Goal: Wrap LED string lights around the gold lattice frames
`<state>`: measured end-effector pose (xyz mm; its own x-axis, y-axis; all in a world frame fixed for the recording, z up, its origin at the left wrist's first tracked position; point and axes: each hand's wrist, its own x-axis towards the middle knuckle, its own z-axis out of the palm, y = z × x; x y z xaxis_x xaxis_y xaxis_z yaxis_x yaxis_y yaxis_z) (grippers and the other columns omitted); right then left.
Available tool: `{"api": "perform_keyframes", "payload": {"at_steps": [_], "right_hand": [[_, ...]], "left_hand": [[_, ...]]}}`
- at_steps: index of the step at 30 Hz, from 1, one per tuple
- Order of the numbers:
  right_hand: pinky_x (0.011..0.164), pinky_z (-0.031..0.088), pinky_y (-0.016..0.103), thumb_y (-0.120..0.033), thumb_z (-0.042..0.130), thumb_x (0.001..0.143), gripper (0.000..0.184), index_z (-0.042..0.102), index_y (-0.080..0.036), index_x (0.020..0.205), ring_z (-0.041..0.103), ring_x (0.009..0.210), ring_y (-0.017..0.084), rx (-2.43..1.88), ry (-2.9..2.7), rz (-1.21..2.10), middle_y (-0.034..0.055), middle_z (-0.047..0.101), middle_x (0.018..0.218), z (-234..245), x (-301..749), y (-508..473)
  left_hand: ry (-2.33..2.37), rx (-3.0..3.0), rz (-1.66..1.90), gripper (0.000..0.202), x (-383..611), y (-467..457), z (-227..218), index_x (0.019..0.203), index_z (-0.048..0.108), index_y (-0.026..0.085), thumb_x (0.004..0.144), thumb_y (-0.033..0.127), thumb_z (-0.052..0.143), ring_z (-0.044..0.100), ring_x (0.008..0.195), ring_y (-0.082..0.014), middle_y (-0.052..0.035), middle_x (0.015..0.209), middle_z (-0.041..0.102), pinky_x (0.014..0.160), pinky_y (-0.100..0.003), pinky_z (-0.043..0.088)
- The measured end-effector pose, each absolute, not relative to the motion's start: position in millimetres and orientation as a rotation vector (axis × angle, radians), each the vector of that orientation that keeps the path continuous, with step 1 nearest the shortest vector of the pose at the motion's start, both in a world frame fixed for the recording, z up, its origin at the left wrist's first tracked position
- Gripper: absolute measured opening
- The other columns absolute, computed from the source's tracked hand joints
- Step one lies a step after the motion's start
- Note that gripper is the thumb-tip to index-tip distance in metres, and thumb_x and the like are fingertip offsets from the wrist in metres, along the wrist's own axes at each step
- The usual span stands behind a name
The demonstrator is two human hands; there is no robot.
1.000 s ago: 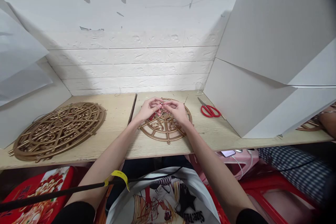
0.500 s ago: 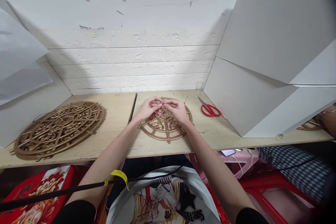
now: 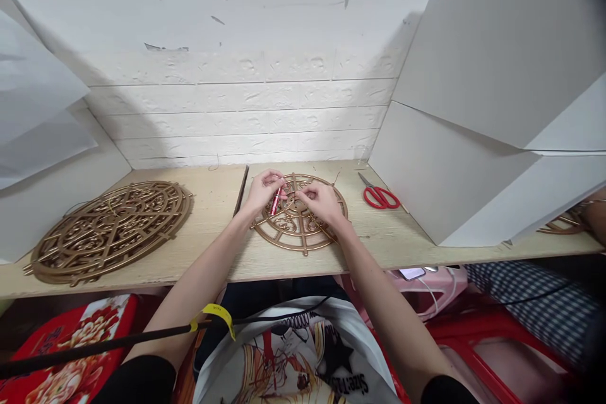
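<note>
A round gold-coloured openwork panel (image 3: 304, 241) lies flat on the wooden bench under both hands. My left hand (image 3: 265, 191) is closed over the panel's upper left part, holding a slim, shiny red tube (image 3: 276, 203) that slants downward from the fingers. My right hand (image 3: 324, 202) is pinched just right of the panel's centre. Something thin and dark seems to run from its fingertips, too fine to name. Red-handled scissors (image 3: 380, 197) rest on the bench to the right of the panel, blades pointing away from me.
On the left, several similar gold panels (image 3: 113, 227) are stacked. White boards (image 3: 454, 132) stand along the right side, and white sheets (image 3: 38, 95) hang at the left. A brick-patterned wall (image 3: 237, 101) closes off the back. Part of another panel (image 3: 561, 225) shows at far right.
My hands, which met above the panel's centre, have moved apart. The left has shifted slightly left and the red tube shows more fully; the right sits a little lower.
</note>
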<state>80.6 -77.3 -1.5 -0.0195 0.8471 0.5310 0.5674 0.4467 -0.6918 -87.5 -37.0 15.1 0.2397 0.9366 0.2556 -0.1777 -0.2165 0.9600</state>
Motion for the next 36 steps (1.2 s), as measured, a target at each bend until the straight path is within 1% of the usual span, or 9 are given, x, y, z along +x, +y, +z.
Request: {"api": "perform_keyframes", "payload": {"at_steps": [3,6,10,13,16,21,26,32,36], "right_hand": [[0.057,0.035,0.027,-0.041,0.063,0.077,0.030,0.070,-0.019,0.059,0.052,0.057,0.015,-1.288,-1.867,0.217,0.0025,0.064,0.058,-3.9,78.0,-77.6],[0.057,0.033,0.027,-0.045,0.065,0.077,0.030,0.073,-0.020,0.064,0.049,0.053,0.014,-1.290,-1.928,0.219,0.0011,0.061,0.053,-6.2,74.6,-77.2],[0.064,0.035,0.028,-0.034,0.065,0.078,0.017,0.074,-0.021,0.073,0.054,0.062,0.016,-1.259,-1.946,0.228,0.0016,0.066,0.062,-7.8,69.5,-76.1],[0.066,0.039,0.027,-0.026,0.062,0.078,0.013,0.073,-0.019,0.074,0.058,0.068,0.017,-1.194,-1.869,0.320,0.0031,0.069,0.073,-6.5,65.4,-77.1],[0.068,0.042,0.028,-0.024,0.062,0.077,0.011,0.072,-0.019,0.077,0.060,0.074,0.018,-1.115,-1.786,0.414,0.0045,0.069,0.079,-4.5,63.4,-78.8],[0.068,0.045,0.029,-0.027,0.063,0.077,0.013,0.070,-0.017,0.080,0.061,0.074,0.018,-0.972,-1.753,0.612,0.0054,0.070,0.082,-6.1,65.3,-77.2],[0.062,0.045,0.026,-0.035,0.066,0.075,0.021,0.069,-0.015,0.081,0.059,0.068,0.016,-0.885,-1.777,0.884,0.0047,0.068,0.078,-8.7,67.1,-78.3],[0.055,0.038,0.022,-0.035,0.065,0.079,0.021,0.071,-0.016,0.077,0.052,0.056,0.011,-0.943,-2.052,0.732,0.0009,0.064,0.064,-5.9,66.4,-85.4],[0.054,0.036,0.022,-0.038,0.064,0.080,0.024,0.070,-0.015,0.076,0.050,0.056,0.011,-0.934,-2.088,0.655,0.0011,0.062,0.063,-5.0,65.7,-86.7]], "left_hand": [[0.804,1.342,1.261,0.029,-87.8,-35.1,14.0,0.082,0.057,0.015,0.063,0.029,0.074,0.062,0.056,-0.0151,-0.0013,0.065,0.061,0.056,-0.034,0.056],[0.819,1.325,1.261,0.028,-87.0,-34.1,12.6,0.081,0.057,0.015,0.062,0.027,0.073,0.062,0.055,-0.0151,-0.0013,0.065,0.062,0.056,-0.033,0.055],[0.833,1.269,1.308,0.026,-85.3,-33.5,10.5,0.079,0.056,0.015,0.062,0.025,0.073,0.062,0.057,-0.0146,-0.0007,0.063,0.061,0.057,-0.034,0.056],[0.862,1.211,1.337,0.022,-85.0,-33.2,9.4,0.079,0.055,0.015,0.065,0.021,0.071,0.062,0.057,-0.0139,-0.0009,0.064,0.061,0.057,-0.032,0.055],[0.885,1.149,1.341,0.019,-85.2,-32.8,9.2,0.080,0.054,0.015,0.067,0.018,0.068,0.063,0.057,-0.0137,-0.0016,0.064,0.062,0.057,-0.030,0.054],[0.882,1.001,1.330,0.014,-84.8,-31.1,8.9,0.079,0.053,0.015,0.071,0.012,0.063,0.063,0.056,-0.0127,-0.0014,0.062,0.061,0.058,-0.028,0.054],[0.818,0.895,1.316,0.013,-85.3,-27.3,5.3,0.075,0.051,0.014,0.073,0.009,0.063,0.064,0.057,-0.0138,-0.0023,0.060,0.061,0.064,-0.031,0.055],[0.758,0.859,1.302,0.008,-87.7,-21.3,0.6,0.076,0.053,0.013,0.077,0.007,0.059,0.064,0.060,-0.0142,-0.0046,0.062,0.061,0.068,-0.032,0.056],[0.782,0.816,1.303,0.009,-86.3,-20.6,0.7,0.074,0.052,0.012,0.078,0.006,0.057,0.063,0.057,-0.0134,-0.0041,0.060,0.060,0.066,-0.031,0.055]]}}
